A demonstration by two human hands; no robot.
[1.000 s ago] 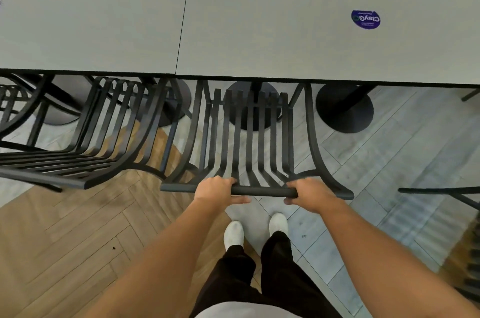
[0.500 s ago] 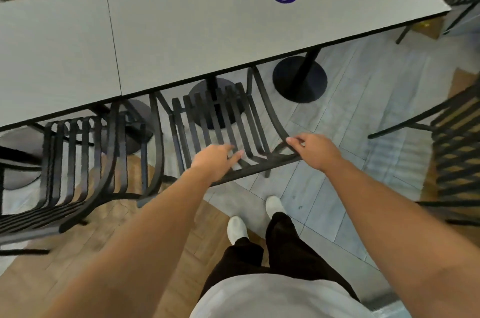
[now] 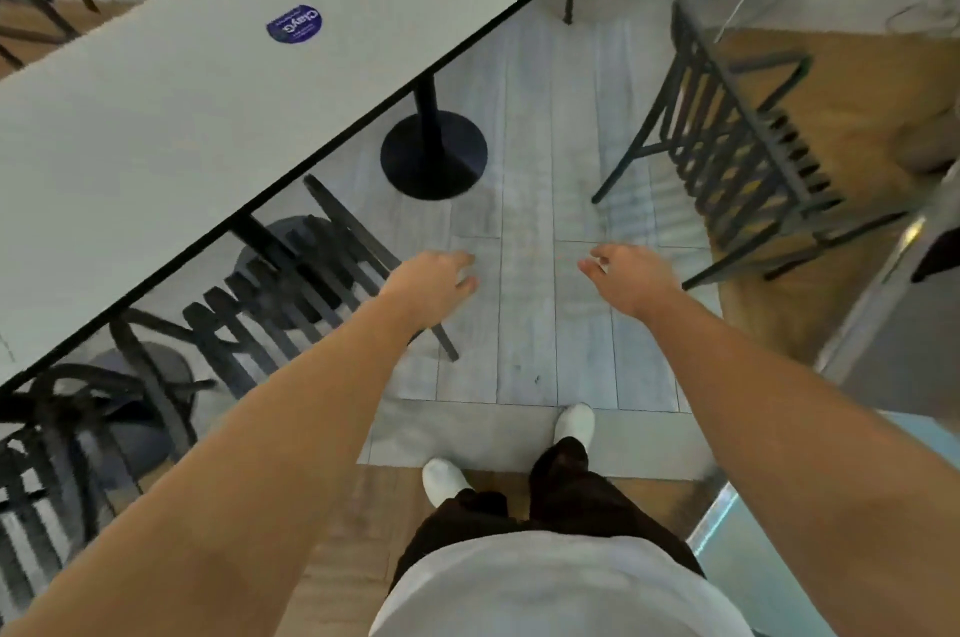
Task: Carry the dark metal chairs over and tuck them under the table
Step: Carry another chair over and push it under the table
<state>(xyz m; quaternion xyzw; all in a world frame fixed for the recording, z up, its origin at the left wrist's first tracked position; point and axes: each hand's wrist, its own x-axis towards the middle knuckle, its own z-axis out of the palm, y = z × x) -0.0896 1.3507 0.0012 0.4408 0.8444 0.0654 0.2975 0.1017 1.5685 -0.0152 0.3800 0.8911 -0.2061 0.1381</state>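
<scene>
Both hands are off the furniture and out in the air over the pale floor planks beside the grey table point(image 3: 171, 116). The left hand point(image 3: 434, 280) hangs just off the table's near edge, fingers loosely bent and holding nothing; the right hand point(image 3: 631, 275) floats farther from the table, fingers relaxed and empty too. Under the table, close to its black pedestal base point(image 3: 434, 155), sits a dark slatted chair point(image 3: 291, 283), seat beneath the top and backrest sticking out toward the person. A second chair point(image 3: 88, 433) is tucked under the same edge farther along. Well away from the table, across the open floor, one more dark metal chair point(image 3: 737, 153) stands alone on the wooden patch. A blue round sticker point(image 3: 294, 24) lies on the tabletop. The person's white shoes point(image 3: 574, 426) stand on the boards, apart from the table.
</scene>
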